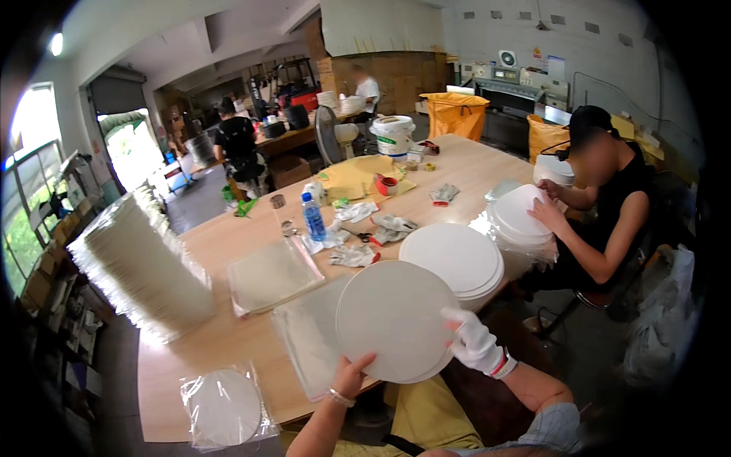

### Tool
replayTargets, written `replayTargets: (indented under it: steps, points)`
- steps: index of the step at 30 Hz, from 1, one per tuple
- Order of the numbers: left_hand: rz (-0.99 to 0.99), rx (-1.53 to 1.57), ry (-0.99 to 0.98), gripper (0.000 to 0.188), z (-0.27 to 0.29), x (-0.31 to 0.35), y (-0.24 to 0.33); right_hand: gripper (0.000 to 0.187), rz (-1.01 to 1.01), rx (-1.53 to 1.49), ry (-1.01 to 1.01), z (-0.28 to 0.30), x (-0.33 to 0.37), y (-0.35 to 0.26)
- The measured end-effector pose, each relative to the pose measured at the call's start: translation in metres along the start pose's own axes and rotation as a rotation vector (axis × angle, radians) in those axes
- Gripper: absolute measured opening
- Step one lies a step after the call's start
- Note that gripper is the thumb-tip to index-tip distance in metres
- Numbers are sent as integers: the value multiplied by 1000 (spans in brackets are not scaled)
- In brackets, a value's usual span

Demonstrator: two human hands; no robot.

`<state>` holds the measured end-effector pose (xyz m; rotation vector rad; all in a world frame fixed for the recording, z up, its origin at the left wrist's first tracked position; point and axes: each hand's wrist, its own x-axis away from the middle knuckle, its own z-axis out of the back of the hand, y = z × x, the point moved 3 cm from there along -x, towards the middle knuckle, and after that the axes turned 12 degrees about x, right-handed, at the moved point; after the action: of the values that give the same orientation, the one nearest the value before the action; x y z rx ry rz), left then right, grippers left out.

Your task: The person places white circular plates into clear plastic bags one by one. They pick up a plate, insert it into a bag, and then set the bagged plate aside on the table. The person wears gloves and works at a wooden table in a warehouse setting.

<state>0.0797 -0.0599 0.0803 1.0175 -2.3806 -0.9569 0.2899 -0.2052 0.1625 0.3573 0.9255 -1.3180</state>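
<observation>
My left hand (352, 378), bare with a bracelet at the wrist, pinches the lower left edge of a white round disc (396, 316). A second edge shows beneath its lower right rim, so at least one more disc seems to lie under it. My right hand (477, 344), in a white glove, closes on the disc's right edge with its fingertips over the face. Tilted, the disc hangs over the table's near edge. Under its left side lies a stack of clear plastic bags (304, 335). Just beyond it is a pile of white round discs (451, 259).
A tall stack of bagged discs (141, 266) stands left; one bagged disc (225, 407) lies near the front edge. A bottle (313, 218), work gloves (354, 255) and a white bucket (393, 137) stand or lie farther back. At right, a co-worker (609, 198) handles discs.
</observation>
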Motion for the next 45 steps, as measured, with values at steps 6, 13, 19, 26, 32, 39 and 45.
replayTargets:
  steps: [6,13,19,26,32,39,45]
  points:
    - [-181,-709,-106,23,62,20,74,68,-399,-70,2,-107,-18,42]
    - [-358,-565,195,40,149,6,56,62,-553,-492,-466,-173,-22,36]
    - [-560,-333,366,49,161,-2,29,25,-399,-358,-418,-178,-16,46]
    - [-557,-264,370,41,155,11,26,16,-139,-206,-542,-160,-31,33]
    - [-438,-316,321,44,162,7,29,14,-219,85,-659,-151,-30,38]
    - [-342,-1426,88,57,141,-14,12,29,-504,-483,-213,-82,57,61]
    - [-166,-2035,48,16,130,-40,-11,32,-1260,-1115,-372,-31,117,10]
